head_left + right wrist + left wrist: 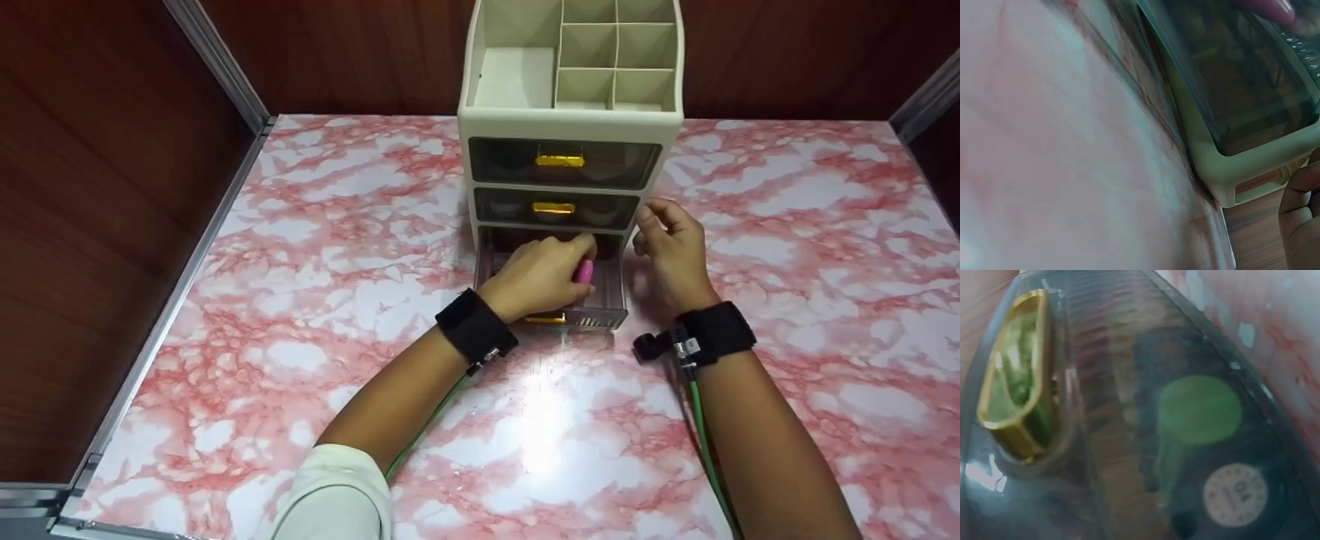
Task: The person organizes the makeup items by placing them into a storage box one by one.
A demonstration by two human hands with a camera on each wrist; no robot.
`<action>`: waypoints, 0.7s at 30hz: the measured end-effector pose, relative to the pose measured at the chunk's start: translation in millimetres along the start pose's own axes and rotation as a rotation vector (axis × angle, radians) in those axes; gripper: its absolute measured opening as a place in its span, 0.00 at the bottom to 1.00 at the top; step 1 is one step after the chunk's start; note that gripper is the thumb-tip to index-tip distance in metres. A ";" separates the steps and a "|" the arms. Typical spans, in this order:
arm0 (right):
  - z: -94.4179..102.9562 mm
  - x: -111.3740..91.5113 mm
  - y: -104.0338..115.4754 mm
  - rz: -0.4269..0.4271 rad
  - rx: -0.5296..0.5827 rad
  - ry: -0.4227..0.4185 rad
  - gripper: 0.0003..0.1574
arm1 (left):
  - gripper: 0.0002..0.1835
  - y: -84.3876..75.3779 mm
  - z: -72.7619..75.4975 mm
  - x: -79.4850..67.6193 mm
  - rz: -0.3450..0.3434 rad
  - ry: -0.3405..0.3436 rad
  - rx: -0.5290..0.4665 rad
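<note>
A cream desk organizer (570,124) stands with its clear bottom drawer (609,319) pulled out. My left hand (540,277) reaches into that drawer and grips a smooth pink object (583,271); its kind is hidden by the hand. The pink object (1272,8) also shows at the top of the right wrist view. In the left wrist view, the drawer's gold handle (1019,377) is close, beside a dark shape with a green disc (1201,409) and a white round sticker (1235,495). My right hand (673,251), fingers loosely bent, is at the organizer's right side; contact is unclear.
Two upper drawers with gold handles (559,156) are closed. Open compartments (587,46) divide the organizer's top. It stands on a red-and-white marbled table (315,315), with brown wood panels (360,60) behind and at the sides. Green cables (701,420) run from the wrist bands.
</note>
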State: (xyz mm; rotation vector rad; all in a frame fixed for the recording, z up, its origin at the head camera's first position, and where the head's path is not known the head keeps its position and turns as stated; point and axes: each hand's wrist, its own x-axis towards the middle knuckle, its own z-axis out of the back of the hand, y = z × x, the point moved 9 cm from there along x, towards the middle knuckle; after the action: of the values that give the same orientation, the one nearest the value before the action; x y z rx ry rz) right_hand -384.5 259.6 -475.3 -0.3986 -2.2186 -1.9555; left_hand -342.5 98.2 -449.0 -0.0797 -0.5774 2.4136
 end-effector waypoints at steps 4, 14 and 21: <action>0.1 0.0 0.4 0.002 -0.001 -0.003 0.14 | 0.18 1.7 -1.9 0.0 -0.002 0.000 -0.003; 0.1 0.2 0.8 0.009 0.008 0.002 0.13 | 0.17 7.3 -5.4 2.4 0.011 0.000 0.052; 0.2 -0.1 1.8 0.014 0.007 0.006 0.12 | 0.14 8.7 -7.6 3.6 0.017 0.014 0.128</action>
State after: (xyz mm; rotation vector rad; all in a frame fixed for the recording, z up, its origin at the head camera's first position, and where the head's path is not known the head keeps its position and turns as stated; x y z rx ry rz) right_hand -383.9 259.9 -473.7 -0.4058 -2.2124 -1.9393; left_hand -348.9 97.3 -459.2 -0.0472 -0.4159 2.4579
